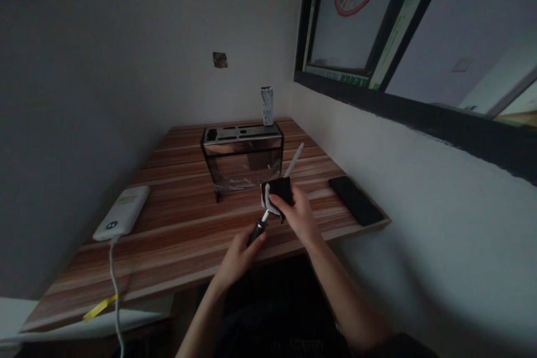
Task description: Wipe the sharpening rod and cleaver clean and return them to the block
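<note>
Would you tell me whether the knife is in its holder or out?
Out: the knife is held before the holder, left hand on its handle, right hand pressing a dark cloth round its blade.

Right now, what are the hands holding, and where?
Left hand grips the white-bladed tool by its black handle; right hand wraps a dark cloth around its blade.

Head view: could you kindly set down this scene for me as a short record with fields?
Left hand: shut on the black handle of a knife, blade white.
Right hand: holds a dark cloth wrapped round the blade.
Table: wooden, in a wall corner.
Behind the hands: clear knife rack, standing.
Table's left: white power bank, cable attached.
Table's right: black phone, lying flat.
</note>
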A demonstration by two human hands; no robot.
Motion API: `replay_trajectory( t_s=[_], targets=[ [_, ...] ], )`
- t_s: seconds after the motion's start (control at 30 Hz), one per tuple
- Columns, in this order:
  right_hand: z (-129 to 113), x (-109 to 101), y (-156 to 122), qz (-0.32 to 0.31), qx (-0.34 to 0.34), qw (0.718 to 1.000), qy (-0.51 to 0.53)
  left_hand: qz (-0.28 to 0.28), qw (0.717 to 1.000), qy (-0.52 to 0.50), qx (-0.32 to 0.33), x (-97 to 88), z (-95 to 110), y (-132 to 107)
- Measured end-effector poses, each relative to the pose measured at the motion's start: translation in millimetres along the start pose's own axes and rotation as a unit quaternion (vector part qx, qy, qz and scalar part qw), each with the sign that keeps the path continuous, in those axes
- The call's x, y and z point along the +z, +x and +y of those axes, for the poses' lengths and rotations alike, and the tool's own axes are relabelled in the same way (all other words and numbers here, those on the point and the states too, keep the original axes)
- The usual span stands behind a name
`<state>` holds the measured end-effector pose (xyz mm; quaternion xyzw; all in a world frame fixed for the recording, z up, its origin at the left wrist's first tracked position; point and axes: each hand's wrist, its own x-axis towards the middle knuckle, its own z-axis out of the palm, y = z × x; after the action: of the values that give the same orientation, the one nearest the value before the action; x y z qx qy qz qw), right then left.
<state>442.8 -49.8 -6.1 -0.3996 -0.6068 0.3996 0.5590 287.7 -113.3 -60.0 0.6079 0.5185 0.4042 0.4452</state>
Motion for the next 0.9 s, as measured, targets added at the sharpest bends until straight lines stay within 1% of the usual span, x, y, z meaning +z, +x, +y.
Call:
replay_trajectory(
  t_s=[0.1,0.2,0.4,0.6,0.7,0.83,0.9],
  targets=[
    [5,8,-12,-0.034,0.028,0.999,-0.005,-0.002,1.000,-0.010,0.007,-0.1,0,2],
    [8,14,-20,-0.051,0.046,0.998,0.015,-0.002,1.000,-0.012,0.017,-0.6,1,2],
    [10,12,-21,-0.060,0.059,0.996,0.032,-0.012,1.000,-0.010,0.015,-1.6,5,1],
    [13,13,-24,-0.039,0.055,0.998,0.019,-0.031,0.999,-0.008,0.022,-3.0,3,2],
    [13,16,-26,-0.028,0.049,0.998,0.012,-0.026,0.999,-0.004,0.030,-3.3,-1,3],
    [9,18,-28,-0.011,0.045,0.999,-0.015,-0.029,0.999,0.009,0.016,-2.7,-3,3],
    [7,18,-28,-0.003,0.046,0.999,-0.028,-0.023,0.999,0.013,0.019,-2.3,-2,3]
  ],
)
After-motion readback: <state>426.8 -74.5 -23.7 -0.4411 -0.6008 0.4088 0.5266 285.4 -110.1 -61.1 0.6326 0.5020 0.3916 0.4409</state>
